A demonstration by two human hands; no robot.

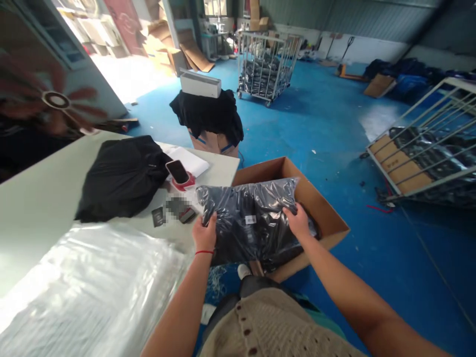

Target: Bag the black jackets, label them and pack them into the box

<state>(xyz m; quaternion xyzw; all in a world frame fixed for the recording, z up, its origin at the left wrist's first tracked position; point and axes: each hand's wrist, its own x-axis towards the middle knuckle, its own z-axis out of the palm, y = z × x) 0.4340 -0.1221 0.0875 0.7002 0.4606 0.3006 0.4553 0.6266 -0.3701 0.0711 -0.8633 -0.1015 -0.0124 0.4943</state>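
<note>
Between my hands is a clear plastic bag of folded black clothing point(238, 233) with a small white label near its middle. My left hand point(205, 233) grips its left side, thumb on top. On the opposite side, my right hand point(297, 220) pinches the plastic near the edge. The bag lies partly over an open cardboard box point(327, 213) and hides much of the inside. Some dark contents show in the box beside my right hand.
On the table point(33, 178) lie a folded black garment point(122, 178), a phone point(177, 172) by a red tape roll, and a stack of clear plastic bags point(92, 287). A carton draped in black cloth point(208, 114) stands beyond. Wire carts point(266, 69) hold bagged goods.
</note>
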